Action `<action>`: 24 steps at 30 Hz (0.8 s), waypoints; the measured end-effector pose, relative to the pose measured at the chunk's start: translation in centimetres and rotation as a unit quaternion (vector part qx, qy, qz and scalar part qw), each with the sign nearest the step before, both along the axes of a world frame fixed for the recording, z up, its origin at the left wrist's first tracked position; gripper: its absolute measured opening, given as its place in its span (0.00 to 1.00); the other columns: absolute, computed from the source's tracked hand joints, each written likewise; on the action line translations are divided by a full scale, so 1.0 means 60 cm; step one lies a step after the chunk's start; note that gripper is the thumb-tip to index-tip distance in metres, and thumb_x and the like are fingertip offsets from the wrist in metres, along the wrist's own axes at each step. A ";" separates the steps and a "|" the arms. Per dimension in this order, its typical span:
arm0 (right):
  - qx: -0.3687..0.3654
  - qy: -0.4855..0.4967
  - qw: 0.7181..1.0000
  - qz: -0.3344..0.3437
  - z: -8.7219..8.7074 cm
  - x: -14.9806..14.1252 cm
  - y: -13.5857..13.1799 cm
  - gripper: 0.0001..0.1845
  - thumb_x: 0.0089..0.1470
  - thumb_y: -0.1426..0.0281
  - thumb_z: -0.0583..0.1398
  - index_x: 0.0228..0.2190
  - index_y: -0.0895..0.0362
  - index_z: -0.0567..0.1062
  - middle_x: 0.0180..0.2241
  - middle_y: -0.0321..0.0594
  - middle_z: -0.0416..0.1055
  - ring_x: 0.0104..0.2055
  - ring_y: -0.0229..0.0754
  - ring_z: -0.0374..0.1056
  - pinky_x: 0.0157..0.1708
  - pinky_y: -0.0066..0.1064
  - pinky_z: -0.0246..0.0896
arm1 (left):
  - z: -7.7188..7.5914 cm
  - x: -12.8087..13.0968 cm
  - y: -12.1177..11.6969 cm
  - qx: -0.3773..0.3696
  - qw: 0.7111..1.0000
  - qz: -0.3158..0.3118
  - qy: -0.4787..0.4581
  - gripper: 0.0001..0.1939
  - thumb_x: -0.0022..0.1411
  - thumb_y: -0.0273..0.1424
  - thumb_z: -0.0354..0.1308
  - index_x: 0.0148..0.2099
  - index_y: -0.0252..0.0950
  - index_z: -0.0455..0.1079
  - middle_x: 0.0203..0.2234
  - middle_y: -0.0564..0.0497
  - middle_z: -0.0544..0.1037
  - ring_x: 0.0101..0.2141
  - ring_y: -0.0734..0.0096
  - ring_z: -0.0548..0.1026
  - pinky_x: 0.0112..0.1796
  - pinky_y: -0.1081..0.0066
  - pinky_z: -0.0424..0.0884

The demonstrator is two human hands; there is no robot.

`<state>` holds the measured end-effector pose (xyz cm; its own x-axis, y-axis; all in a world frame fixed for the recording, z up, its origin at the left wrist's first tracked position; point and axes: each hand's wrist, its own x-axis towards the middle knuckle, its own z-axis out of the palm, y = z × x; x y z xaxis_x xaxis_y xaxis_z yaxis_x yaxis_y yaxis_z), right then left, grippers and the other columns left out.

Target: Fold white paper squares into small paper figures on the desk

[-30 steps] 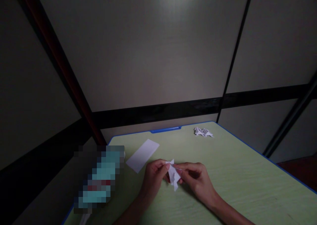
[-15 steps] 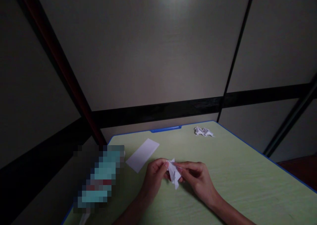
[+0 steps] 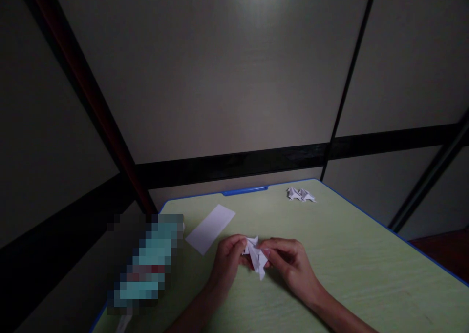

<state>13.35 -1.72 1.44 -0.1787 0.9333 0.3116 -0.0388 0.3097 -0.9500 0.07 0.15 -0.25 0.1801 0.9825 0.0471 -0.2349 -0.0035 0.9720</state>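
A small folded white paper figure (image 3: 257,258) is held between both hands, just above the table. My left hand (image 3: 230,258) pinches its left edge with thumb and fingers. On the other side, my right hand (image 3: 289,260) grips the right part between thumb and index finger. Pointed flaps stick out at the figure's top and bottom. The fingers beneath the paper are partly hidden. Beyond my left hand lies a flat white paper rectangle (image 3: 210,229). Two finished-looking folded paper figures (image 3: 300,195) sit side by side near the far right corner.
The light green table (image 3: 366,269) has a blue edge and a blue ledge (image 3: 245,191) at its far side. To the left lies a blurred teal pack (image 3: 150,260). Behind the table stand grey panels (image 3: 234,79) with dark strips.
The left part of the folded paper has opened out to the left and more flaps show. My left thumb has shifted slightly; my right hand has barely moved.
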 end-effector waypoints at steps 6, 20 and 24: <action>0.029 -0.024 0.999 -0.001 -0.002 0.000 -0.002 0.09 0.44 0.73 0.55 0.23 0.62 0.74 0.17 0.37 0.66 0.19 0.33 0.58 0.18 0.22 0.53 | 0.000 0.001 0.000 -0.014 0.999 -0.016 -0.029 0.11 0.48 0.34 0.50 0.21 0.30 0.64 0.14 0.53 0.68 0.16 0.72 0.68 0.17 0.73 0.65; 0.033 -0.094 0.995 0.016 -0.009 0.006 0.003 0.10 0.44 0.69 0.55 0.26 0.61 0.75 0.19 0.39 0.70 0.19 0.34 0.62 0.18 0.23 0.57 | 0.007 -0.002 -0.003 0.016 0.997 -0.007 0.073 0.13 0.47 0.35 0.51 0.19 0.31 0.63 0.10 0.54 0.68 0.14 0.74 0.67 0.15 0.77 0.61; 0.018 -0.105 0.994 0.022 -0.002 0.006 0.003 0.10 0.43 0.68 0.56 0.23 0.61 0.74 0.16 0.38 0.69 0.17 0.34 0.61 0.17 0.23 0.56 | 0.008 -0.005 -0.004 0.054 0.992 0.030 0.105 0.14 0.47 0.36 0.50 0.17 0.32 0.61 0.09 0.56 0.65 0.12 0.78 0.63 0.14 0.79 0.59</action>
<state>13.74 -1.52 1.29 -0.2841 0.9121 0.2956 0.1448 0.3456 -0.9272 -0.24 -0.10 0.21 0.1385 0.9829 0.1210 -0.0226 -0.1190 0.9926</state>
